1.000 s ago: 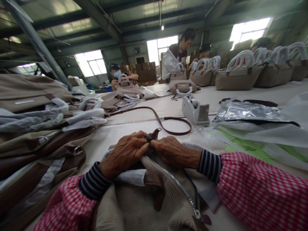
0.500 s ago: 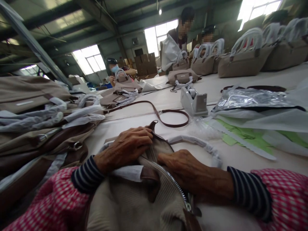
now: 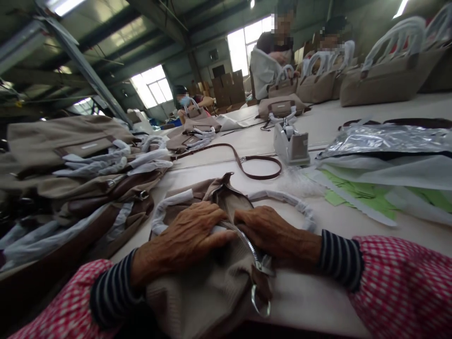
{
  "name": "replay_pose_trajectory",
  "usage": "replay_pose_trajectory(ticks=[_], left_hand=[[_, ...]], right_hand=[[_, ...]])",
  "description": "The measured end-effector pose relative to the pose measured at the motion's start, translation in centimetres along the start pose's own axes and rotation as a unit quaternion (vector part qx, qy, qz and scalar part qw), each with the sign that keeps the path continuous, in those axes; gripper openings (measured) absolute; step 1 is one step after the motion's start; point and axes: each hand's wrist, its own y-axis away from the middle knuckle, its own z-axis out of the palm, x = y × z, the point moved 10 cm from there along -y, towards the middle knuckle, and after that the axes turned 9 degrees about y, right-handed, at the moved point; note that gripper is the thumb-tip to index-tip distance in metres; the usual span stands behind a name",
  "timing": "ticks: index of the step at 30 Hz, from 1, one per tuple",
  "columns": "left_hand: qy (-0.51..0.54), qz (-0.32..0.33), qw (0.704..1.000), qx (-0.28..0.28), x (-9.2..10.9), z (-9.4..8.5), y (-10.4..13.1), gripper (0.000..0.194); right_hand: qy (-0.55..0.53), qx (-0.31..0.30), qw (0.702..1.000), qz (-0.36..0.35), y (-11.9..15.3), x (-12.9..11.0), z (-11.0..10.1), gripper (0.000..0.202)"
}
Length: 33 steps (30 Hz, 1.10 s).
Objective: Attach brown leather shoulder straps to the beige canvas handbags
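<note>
A taupe ribbed handbag (image 3: 205,292) lies in front of me, its top unzipped. My left hand (image 3: 192,230) is closed over the near side of the opening, thumb toward me. With fingers curled, my right hand (image 3: 271,230) grips the opposite edge beside the silver zipper (image 3: 249,242). At the near end of the zip a metal ring (image 3: 259,303) hangs from a brown tab. White-wrapped handles (image 3: 305,212) loop out on either side of the bag. The inside of the bag is mostly hidden by my hands.
Beyond the bag are a brown strap (image 3: 261,176) and a tape dispenser (image 3: 293,143). Stacked handbags (image 3: 70,136) crowd the left. Green sheets (image 3: 353,188) and clear plastic packs (image 3: 391,139) lie at right. Finished-looking bags (image 3: 377,87) and co-workers (image 3: 275,47) are at the back.
My left hand has drawn back toward me along the opening, uncovering the far end of the bag. The ring at the near zip end has come into view. My head view has shifted left.
</note>
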Motion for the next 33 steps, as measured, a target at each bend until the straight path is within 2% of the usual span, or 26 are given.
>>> replay_pose_trajectory(ticks=[3, 8, 14, 17, 22, 25, 28, 31, 33], left_hand=[[0.026, -0.013, 1.000, -0.002, -1.3, 0.2, 0.5, 0.038], [0.005, -0.010, 0.999, -0.032, -1.3, 1.2, -0.4, 0.034], [0.006, 0.004, 0.999, 0.054, -1.4, 0.7, 0.5, 0.029], [0.013, 0.023, 0.998, 0.057, -1.3, 0.9, 0.8, 0.026], [0.005, 0.048, 0.998, 0.027, -0.8, 1.1, 0.1, 0.025], [-0.013, 0.104, 0.991, 0.084, -0.6, 0.3, 0.4, 0.034], [-0.033, 0.150, 0.976, 0.153, -1.9, 0.5, 1.3, 0.044], [-0.053, 0.143, 0.970, 0.192, -3.9, 1.5, 1.8, 0.054], [-0.067, 0.140, 0.965, 0.213, -4.4, 1.7, 1.8, 0.058]], right_hand=[[-0.002, 0.015, 1.000, -0.011, 0.2, -0.1, -0.2, 0.015], [-0.042, 0.070, 0.992, -0.091, 0.9, -1.5, -1.0, 0.008], [-0.055, 0.156, 0.980, -0.116, 1.6, -1.6, -1.6, 0.009], [-0.066, 0.138, 0.981, -0.121, 1.2, -1.7, -1.3, 0.011], [-0.036, 0.094, 0.990, -0.095, 0.3, -1.7, -1.4, 0.006], [0.021, 0.075, 0.989, -0.129, 0.4, -2.5, -1.6, 0.015], [0.086, 0.053, 0.981, -0.167, 0.8, -3.2, -1.4, 0.014], [0.120, 0.038, 0.979, -0.160, 1.0, -3.1, -1.1, 0.011], [0.127, 0.038, 0.980, -0.151, 0.8, -3.0, -1.0, 0.012]])
